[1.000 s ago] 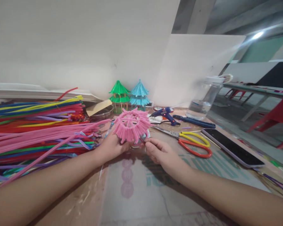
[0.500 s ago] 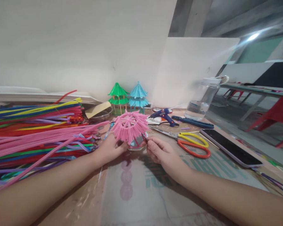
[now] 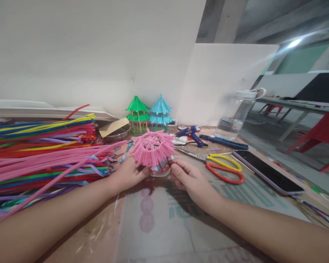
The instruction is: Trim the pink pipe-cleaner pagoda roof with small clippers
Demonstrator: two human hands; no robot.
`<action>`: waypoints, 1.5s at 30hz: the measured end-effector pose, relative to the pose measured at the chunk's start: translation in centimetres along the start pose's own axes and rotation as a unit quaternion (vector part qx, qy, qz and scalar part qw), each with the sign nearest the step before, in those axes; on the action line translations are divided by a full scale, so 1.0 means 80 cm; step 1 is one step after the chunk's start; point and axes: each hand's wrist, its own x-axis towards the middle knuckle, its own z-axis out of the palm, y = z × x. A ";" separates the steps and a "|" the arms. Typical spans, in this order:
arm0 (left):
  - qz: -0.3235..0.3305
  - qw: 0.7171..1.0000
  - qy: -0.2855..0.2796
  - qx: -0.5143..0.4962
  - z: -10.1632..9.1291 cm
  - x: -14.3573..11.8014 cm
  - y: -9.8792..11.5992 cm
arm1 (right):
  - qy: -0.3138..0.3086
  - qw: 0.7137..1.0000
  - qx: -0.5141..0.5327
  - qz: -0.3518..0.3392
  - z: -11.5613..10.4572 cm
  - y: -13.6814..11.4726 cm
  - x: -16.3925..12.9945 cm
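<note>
In the middle is a pink pavilion model [image 3: 152,149], its fringed roof made of pipe cleaners, on a clear, pale base [image 3: 161,171]. My left hand [image 3: 130,171] grips its left side; the thumb shows by the base while the other fingers are hidden under the roof. On the opposite side, my right hand [image 3: 185,175] pinches a thin dark stick [image 3: 170,160], whose tip reaches under the roof's right edge. Behind the model stand a green pavilion model [image 3: 137,109] and a blue pavilion model [image 3: 161,109].
Bundles of coloured pipe cleaners [image 3: 44,157] cover the left side. To the right lie scissors [image 3: 224,168], a glue gun [image 3: 190,135], dark blue pliers-like handles [image 3: 224,141] and a phone [image 3: 267,171]. A water bottle [image 3: 233,117] stands at the back right. A pen [image 3: 126,152] lies left of the model.
The pink pavilion model has shifted slightly right and tilted a little. Less of the dark stick shows at my right fingertips. Both hands stay nearly in place.
</note>
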 end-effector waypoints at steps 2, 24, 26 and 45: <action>-0.008 1.000 -0.011 -0.006 0.001 0.000 0.001 | -0.003 1.000 0.007 0.005 0.001 -0.002 -0.001; -0.006 1.000 -0.023 0.004 -0.001 0.001 0.008 | -0.028 0.999 0.038 0.015 0.004 -0.009 -0.003; -0.003 1.000 -0.022 -0.004 -0.002 0.001 0.008 | -0.023 0.999 0.031 0.013 0.004 -0.009 -0.003; -0.008 1.000 -0.018 0.008 0.001 0.000 0.005 | -0.022 0.999 0.041 0.019 0.003 -0.010 -0.003</action>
